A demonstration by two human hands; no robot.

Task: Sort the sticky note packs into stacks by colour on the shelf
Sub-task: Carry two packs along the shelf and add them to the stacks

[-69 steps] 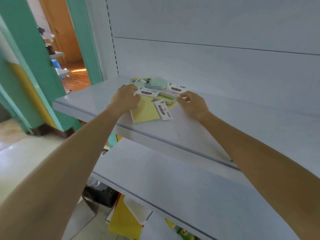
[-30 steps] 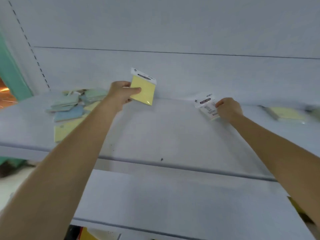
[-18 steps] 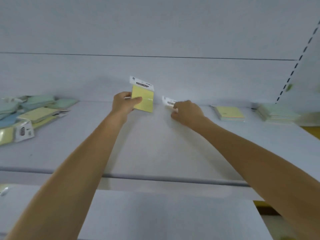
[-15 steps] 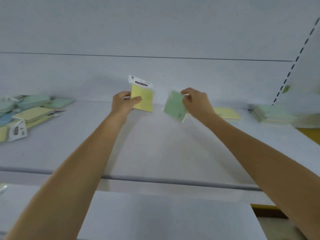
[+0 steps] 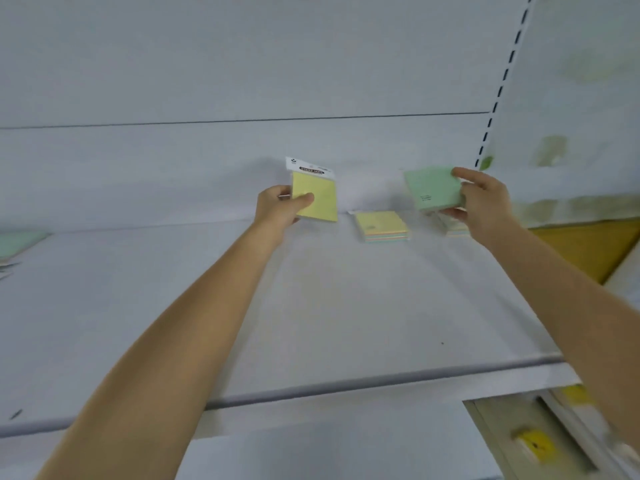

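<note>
Both arms reach over the pale grey metal shelf (image 5: 311, 306). The left hand (image 5: 280, 209) pinches a yellow sticky note pack with a white header card (image 5: 317, 199), held upright above the shelf. The right hand (image 5: 485, 202) grips a green sticky note pack (image 5: 431, 188), tilted, above a partly hidden stack (image 5: 455, 230). Between them lies a yellow-topped stack of packs (image 5: 382, 226).

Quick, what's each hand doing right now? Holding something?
Left hand: holding a yellow sticky note pack up above the shelf.
Right hand: holding a green sticky note pack.
</note>
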